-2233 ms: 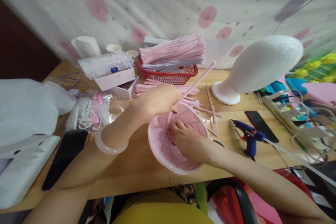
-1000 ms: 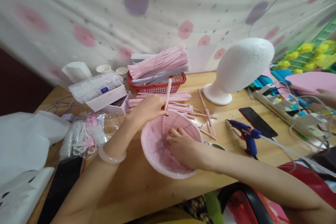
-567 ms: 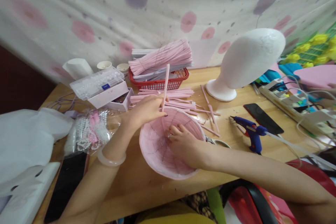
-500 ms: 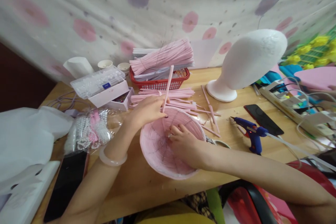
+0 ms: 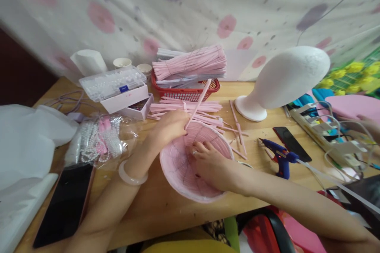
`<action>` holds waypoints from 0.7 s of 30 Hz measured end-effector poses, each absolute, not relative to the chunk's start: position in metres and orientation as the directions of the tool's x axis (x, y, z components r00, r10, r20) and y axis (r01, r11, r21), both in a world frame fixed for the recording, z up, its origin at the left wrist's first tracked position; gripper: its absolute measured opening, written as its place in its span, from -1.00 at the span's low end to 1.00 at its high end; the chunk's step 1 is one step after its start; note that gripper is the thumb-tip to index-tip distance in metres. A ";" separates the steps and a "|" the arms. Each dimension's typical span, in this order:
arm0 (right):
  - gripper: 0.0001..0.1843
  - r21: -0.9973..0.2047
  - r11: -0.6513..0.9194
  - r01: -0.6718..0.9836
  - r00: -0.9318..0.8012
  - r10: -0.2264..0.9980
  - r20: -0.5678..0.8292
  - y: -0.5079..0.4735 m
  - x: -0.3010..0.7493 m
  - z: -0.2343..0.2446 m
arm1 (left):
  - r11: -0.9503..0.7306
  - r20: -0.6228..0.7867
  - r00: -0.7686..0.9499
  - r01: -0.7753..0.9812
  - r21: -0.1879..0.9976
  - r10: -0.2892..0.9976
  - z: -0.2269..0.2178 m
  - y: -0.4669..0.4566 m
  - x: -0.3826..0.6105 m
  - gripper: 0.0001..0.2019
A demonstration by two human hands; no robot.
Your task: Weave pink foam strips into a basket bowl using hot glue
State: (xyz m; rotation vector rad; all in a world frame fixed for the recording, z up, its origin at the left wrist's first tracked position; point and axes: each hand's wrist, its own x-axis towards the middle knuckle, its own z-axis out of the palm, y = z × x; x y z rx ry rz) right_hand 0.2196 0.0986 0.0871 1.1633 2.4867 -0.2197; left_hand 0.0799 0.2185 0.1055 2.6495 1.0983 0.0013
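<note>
A pink bowl-shaped piece (image 5: pixel 175 176), built from fuzzy rings with thin dark lines running up its inside, rests on the table with its opening towards me. My left hand (image 5: pixel 170 128) is closed at its far left rim, pinching a pink pipe cleaner (image 5: pixel 199 102) that sticks up and leans right. Part of that grip is hidden behind the fingers. Inside the bowl lies my right hand (image 5: pixel 212 166), its fingers apart and resting against the inner wall, with a ring on one finger. Loose pink pipe cleaners (image 5: pixel 190 106) lie just behind the bowl.
A red basket (image 5: pixel 184 94) holds bundled pipe cleaners. To the right are a white foam head (image 5: pixel 292 79), a blue glue gun (image 5: pixel 277 153), a phone (image 5: pixel 292 143) and a power strip (image 5: pixel 314 134). Bagged pearl strings (image 5: pixel 101 140) lie left; another person's hand (image 5: pixel 366 124) shows far right.
The pipe cleaner, nearly upright before, now leans right, and my left hand has turned over the rim. My right hand stays inside the bowl. Another person's hand has appeared at the right edge.
</note>
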 end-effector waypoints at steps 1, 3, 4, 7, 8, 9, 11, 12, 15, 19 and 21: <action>-0.78 0.025 0.644 0.764 -0.580 0.704 -0.411 0.099 0.220 0.089 | -0.677 -0.098 0.716 0.690 0.255 0.692 0.105 0.218 0.080 -0.81; -0.73 0.029 0.644 0.764 -0.575 0.701 -0.422 0.099 0.220 0.092 | -0.678 -0.091 0.718 0.685 0.265 0.690 0.104 0.219 0.079 -0.82; -0.71 0.029 0.644 0.765 -0.573 0.700 -0.426 0.098 0.220 0.093 | -0.678 -0.088 0.718 0.685 0.268 0.690 0.103 0.219 0.079 -0.83; -0.63 0.032 0.635 0.772 -0.561 0.704 -0.436 0.098 0.221 0.096 | -0.685 -0.076 0.727 0.673 0.281 0.683 0.100 0.222 0.079 -0.85; -0.60 0.032 0.631 0.775 -0.556 0.705 -0.440 0.098 0.221 0.096 | -0.690 -0.070 0.733 0.664 0.287 0.676 0.098 0.223 0.079 -0.86; -0.57 0.030 0.625 0.780 -0.550 0.708 -0.444 0.098 0.221 0.096 | -0.697 -0.063 0.741 0.654 0.294 0.668 0.096 0.224 0.079 -0.86; -0.55 0.016 0.612 0.790 -0.541 0.710 -0.450 0.098 0.222 0.095 | -0.708 -0.047 0.752 0.638 0.304 0.657 0.093 0.226 0.079 -0.85; -0.56 0.006 0.607 0.795 -0.540 0.711 -0.451 0.098 0.222 0.095 | -0.711 -0.041 0.755 0.633 0.306 0.655 0.092 0.226 0.079 -0.85; -0.57 -0.002 0.612 0.791 -0.550 0.710 -0.440 0.099 0.223 0.094 | -0.715 -0.027 0.757 0.627 0.310 0.653 0.091 0.226 0.079 -0.84; -0.53 0.065 0.624 0.779 -0.544 0.723 -0.427 0.096 0.221 0.094 | -0.713 -0.021 0.753 0.632 0.304 0.658 0.091 0.226 0.079 -0.81; -0.51 0.080 0.626 0.776 -0.535 0.721 -0.440 0.095 0.220 0.095 | -0.712 -0.021 0.750 0.636 0.296 0.661 0.091 0.226 0.079 -0.78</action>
